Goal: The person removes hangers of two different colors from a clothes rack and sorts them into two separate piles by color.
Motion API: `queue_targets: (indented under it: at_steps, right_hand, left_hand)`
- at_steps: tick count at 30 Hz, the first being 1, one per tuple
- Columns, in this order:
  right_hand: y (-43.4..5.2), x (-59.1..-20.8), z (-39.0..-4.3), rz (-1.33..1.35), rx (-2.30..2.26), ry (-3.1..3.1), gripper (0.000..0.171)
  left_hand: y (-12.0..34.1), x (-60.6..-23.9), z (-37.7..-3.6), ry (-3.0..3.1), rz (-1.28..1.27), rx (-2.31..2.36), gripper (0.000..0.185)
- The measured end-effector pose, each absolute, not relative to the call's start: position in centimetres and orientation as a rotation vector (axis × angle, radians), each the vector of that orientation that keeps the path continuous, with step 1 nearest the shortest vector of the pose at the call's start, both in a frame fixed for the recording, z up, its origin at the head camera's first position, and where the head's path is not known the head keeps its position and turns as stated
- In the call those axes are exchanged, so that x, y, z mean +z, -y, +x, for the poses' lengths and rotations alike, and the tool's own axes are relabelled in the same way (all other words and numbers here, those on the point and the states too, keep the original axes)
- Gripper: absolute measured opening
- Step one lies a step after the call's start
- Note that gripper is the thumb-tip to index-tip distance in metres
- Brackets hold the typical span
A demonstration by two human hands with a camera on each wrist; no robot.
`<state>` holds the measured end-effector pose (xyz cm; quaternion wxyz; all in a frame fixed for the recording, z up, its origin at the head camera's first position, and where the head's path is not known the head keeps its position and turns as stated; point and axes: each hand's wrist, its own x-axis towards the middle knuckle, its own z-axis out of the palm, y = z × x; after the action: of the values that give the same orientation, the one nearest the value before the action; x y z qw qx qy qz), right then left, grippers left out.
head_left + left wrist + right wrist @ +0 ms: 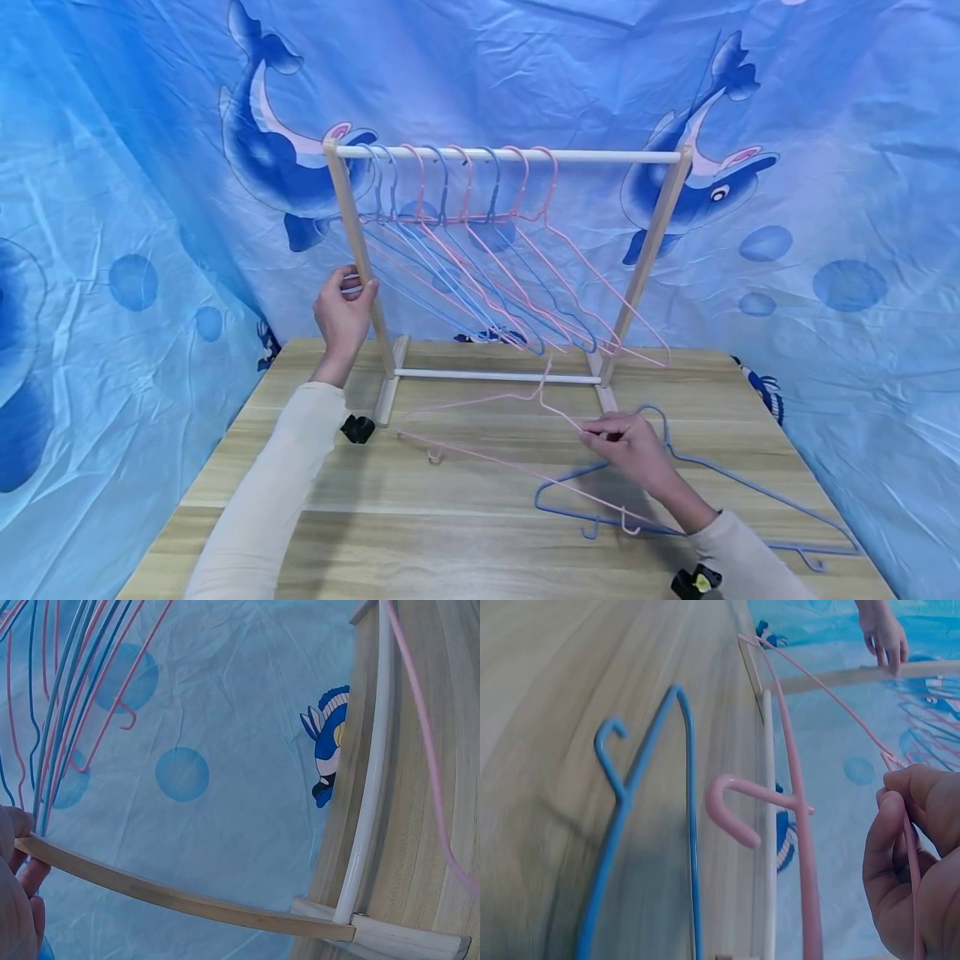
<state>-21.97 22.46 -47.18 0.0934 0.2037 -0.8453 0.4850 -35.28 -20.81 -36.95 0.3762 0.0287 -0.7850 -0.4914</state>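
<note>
My left hand (345,310) holds the left wooden post of a small clothes rack (510,156), thumb and fingers on either side of it. The left wrist view shows its fingers (31,876) at the post (187,904). My right hand (630,450) pinches a pink hanger (495,457) by its right shoulder, in front of the rack and above the table. In the right wrist view the same pink hanger (802,855) shows a small hook on its lower bar. A blue hanger (720,471) lies on the table, beneath and behind my right hand.
Several pink and blue hangers (480,250) hang from the top rail, bunched toward its left and middle. A white lower bar (495,377) joins the rack's feet on the wooden table (420,542). A blue dolphin-print curtain (480,67) closes off the back and sides.
</note>
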Motion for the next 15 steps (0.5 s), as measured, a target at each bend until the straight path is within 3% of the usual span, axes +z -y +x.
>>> queue_targets:
  at_steps: [15]
  right_hand:
    - [-16.3, -47.0, -22.3, 0.801, 1.78, 2.511, 0.015]
  left_hand:
    - [20.7, -36.7, -35.1, 2.013, 0.076, -1.252, 0.031]
